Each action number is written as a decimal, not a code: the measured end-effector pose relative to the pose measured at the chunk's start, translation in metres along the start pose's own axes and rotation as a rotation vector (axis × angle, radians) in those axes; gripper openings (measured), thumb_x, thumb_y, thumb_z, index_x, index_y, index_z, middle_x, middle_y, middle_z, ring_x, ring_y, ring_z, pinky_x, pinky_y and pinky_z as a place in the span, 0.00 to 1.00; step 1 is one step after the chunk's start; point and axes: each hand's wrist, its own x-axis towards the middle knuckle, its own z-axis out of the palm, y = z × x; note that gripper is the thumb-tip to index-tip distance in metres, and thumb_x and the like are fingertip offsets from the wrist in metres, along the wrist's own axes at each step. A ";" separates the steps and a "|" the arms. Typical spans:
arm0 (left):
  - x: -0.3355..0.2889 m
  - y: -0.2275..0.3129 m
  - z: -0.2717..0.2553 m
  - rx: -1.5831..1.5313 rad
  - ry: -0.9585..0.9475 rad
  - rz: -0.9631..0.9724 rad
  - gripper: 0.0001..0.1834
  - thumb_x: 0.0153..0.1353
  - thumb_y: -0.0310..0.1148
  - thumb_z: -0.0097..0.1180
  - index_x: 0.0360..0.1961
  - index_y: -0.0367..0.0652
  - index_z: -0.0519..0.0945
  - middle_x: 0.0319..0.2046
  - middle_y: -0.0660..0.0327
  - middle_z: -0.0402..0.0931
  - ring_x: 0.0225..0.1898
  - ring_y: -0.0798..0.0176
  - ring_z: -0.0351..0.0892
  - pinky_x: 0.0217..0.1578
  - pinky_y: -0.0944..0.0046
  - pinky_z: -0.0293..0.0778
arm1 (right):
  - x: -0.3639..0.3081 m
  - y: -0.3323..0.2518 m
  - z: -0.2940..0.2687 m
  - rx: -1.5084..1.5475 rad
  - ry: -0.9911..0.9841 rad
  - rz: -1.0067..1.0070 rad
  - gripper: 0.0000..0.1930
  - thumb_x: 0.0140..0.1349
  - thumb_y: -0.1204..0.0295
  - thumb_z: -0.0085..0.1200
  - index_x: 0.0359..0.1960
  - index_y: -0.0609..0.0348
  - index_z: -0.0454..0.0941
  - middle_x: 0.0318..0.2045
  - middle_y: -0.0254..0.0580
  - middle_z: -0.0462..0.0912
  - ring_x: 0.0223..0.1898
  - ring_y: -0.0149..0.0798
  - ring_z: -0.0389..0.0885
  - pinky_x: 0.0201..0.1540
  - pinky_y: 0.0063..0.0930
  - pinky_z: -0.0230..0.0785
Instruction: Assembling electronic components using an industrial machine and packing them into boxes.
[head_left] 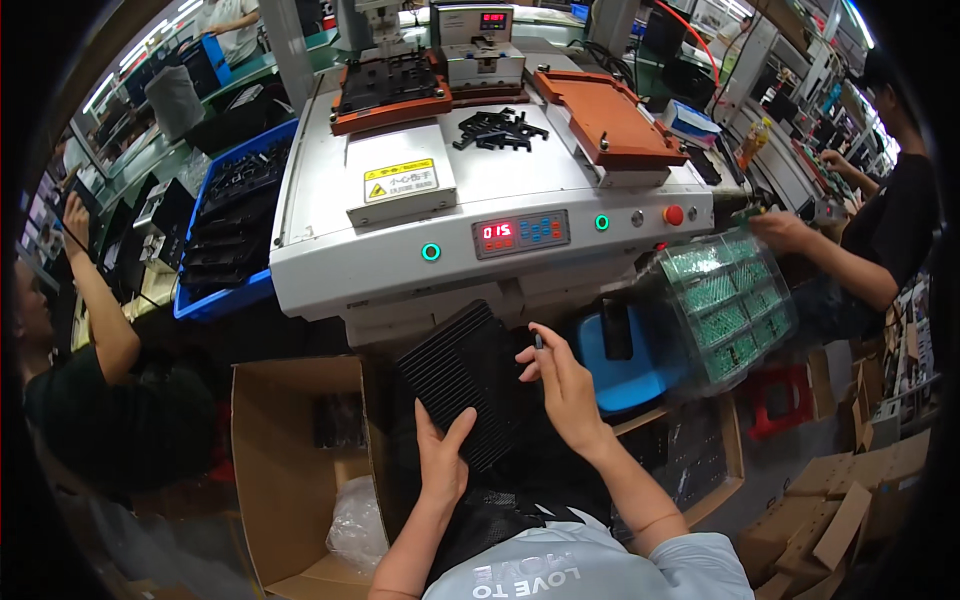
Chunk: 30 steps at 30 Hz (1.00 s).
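Observation:
My left hand grips a black ribbed panel by its lower edge, thumb on the ribs and fingers at its side. The panel is tilted, in front of the white machine. To the right of it, my right hand is raised with the fingers bent. A small dark piece shows between its fingertips, too small to name. On the machine top lies a loose pile of short black plastic parts. An orange fixture on the left carries a black part; the orange fixture on the right shows a bare top.
An open cardboard box with plastic wrap stands left of my lap. Nearby are a blue bin of black parts and a blue stool. At right, a co-worker's hand is near a clear tray of green circuit boards.

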 end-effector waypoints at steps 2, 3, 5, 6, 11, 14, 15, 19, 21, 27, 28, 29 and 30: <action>-0.004 -0.008 0.003 0.034 0.019 0.027 0.32 0.57 0.20 0.56 0.62 0.41 0.59 0.52 0.60 0.68 0.51 0.65 0.69 0.55 0.66 0.65 | -0.008 0.006 0.003 -0.023 0.057 -0.011 0.15 0.70 0.73 0.38 0.56 0.64 0.66 0.35 0.42 0.79 0.31 0.30 0.78 0.38 0.23 0.71; -0.005 -0.011 0.003 0.058 0.046 0.058 0.31 0.58 0.20 0.56 0.62 0.41 0.59 0.51 0.61 0.68 0.50 0.66 0.69 0.54 0.67 0.65 | -0.010 0.007 0.004 -0.012 0.065 -0.023 0.14 0.70 0.74 0.39 0.55 0.64 0.67 0.37 0.42 0.79 0.31 0.30 0.77 0.38 0.22 0.70; -0.007 -0.015 0.004 0.089 0.042 0.078 0.31 0.58 0.21 0.55 0.62 0.40 0.59 0.51 0.61 0.69 0.50 0.67 0.69 0.54 0.67 0.65 | -0.012 0.008 0.001 -0.001 0.081 -0.032 0.14 0.69 0.74 0.40 0.54 0.64 0.68 0.38 0.42 0.78 0.32 0.29 0.76 0.38 0.22 0.70; -0.008 -0.016 0.005 0.114 0.047 0.103 0.31 0.59 0.21 0.55 0.62 0.40 0.59 0.50 0.62 0.69 0.49 0.68 0.69 0.53 0.68 0.65 | -0.013 0.009 -0.001 -0.025 0.093 -0.068 0.13 0.69 0.75 0.40 0.53 0.64 0.69 0.39 0.41 0.76 0.31 0.29 0.75 0.37 0.21 0.70; -0.009 -0.020 0.009 0.145 -0.006 0.097 0.31 0.58 0.21 0.55 0.62 0.40 0.59 0.50 0.62 0.69 0.50 0.67 0.69 0.54 0.67 0.64 | -0.014 0.013 -0.006 -0.055 0.095 -0.052 0.12 0.67 0.77 0.42 0.49 0.63 0.73 0.38 0.40 0.72 0.30 0.29 0.73 0.34 0.20 0.69; -0.008 -0.025 0.012 0.144 -0.029 0.078 0.33 0.58 0.20 0.56 0.64 0.41 0.58 0.52 0.61 0.68 0.52 0.66 0.68 0.55 0.66 0.62 | -0.017 0.013 -0.001 -0.178 0.181 -0.139 0.13 0.65 0.81 0.44 0.50 0.60 0.74 0.36 0.43 0.72 0.29 0.33 0.74 0.33 0.22 0.70; -0.008 -0.027 0.013 0.147 -0.044 0.081 0.33 0.58 0.20 0.56 0.64 0.41 0.57 0.52 0.61 0.68 0.52 0.66 0.67 0.55 0.66 0.62 | -0.018 0.015 0.000 -0.230 0.230 -0.202 0.14 0.64 0.81 0.45 0.50 0.60 0.74 0.35 0.44 0.72 0.30 0.36 0.75 0.32 0.24 0.71; -0.011 -0.035 0.011 0.157 0.003 0.095 0.35 0.58 0.20 0.55 0.65 0.39 0.55 0.55 0.59 0.65 0.52 0.65 0.67 0.56 0.65 0.62 | -0.022 0.022 0.008 -0.274 0.324 -0.242 0.15 0.62 0.83 0.48 0.50 0.60 0.74 0.37 0.48 0.74 0.32 0.41 0.76 0.33 0.27 0.72; -0.014 -0.033 0.014 0.148 0.009 0.141 0.35 0.58 0.20 0.54 0.65 0.38 0.54 0.55 0.58 0.65 0.53 0.64 0.67 0.55 0.65 0.63 | -0.022 0.026 0.013 -0.316 0.357 -0.278 0.15 0.61 0.83 0.48 0.50 0.61 0.74 0.37 0.48 0.74 0.33 0.43 0.77 0.34 0.29 0.71; -0.018 -0.033 0.022 0.140 0.036 0.097 0.38 0.58 0.21 0.55 0.67 0.37 0.50 0.58 0.55 0.62 0.55 0.62 0.66 0.56 0.65 0.63 | -0.026 0.033 0.012 -0.285 0.352 -0.267 0.14 0.62 0.79 0.49 0.50 0.63 0.72 0.37 0.48 0.73 0.34 0.47 0.77 0.34 0.33 0.70; -0.017 -0.034 0.021 0.146 0.023 0.097 0.38 0.58 0.21 0.55 0.67 0.37 0.50 0.58 0.55 0.62 0.55 0.62 0.66 0.56 0.65 0.63 | -0.026 0.033 0.011 -0.287 0.361 -0.283 0.14 0.62 0.79 0.49 0.51 0.63 0.72 0.37 0.48 0.73 0.32 0.47 0.77 0.33 0.33 0.70; -0.016 -0.038 0.017 0.172 0.026 0.093 0.39 0.58 0.22 0.55 0.68 0.37 0.49 0.59 0.55 0.61 0.55 0.61 0.65 0.56 0.65 0.63 | -0.027 0.035 0.011 -0.289 0.375 -0.280 0.14 0.62 0.79 0.49 0.51 0.63 0.72 0.37 0.48 0.73 0.32 0.47 0.77 0.33 0.33 0.70; -0.014 -0.041 0.013 0.200 0.029 0.090 0.40 0.58 0.22 0.55 0.68 0.37 0.48 0.60 0.54 0.60 0.56 0.61 0.65 0.56 0.65 0.63 | -0.029 0.038 0.011 -0.291 0.351 -0.249 0.15 0.62 0.78 0.50 0.51 0.62 0.72 0.37 0.47 0.73 0.34 0.46 0.77 0.35 0.32 0.70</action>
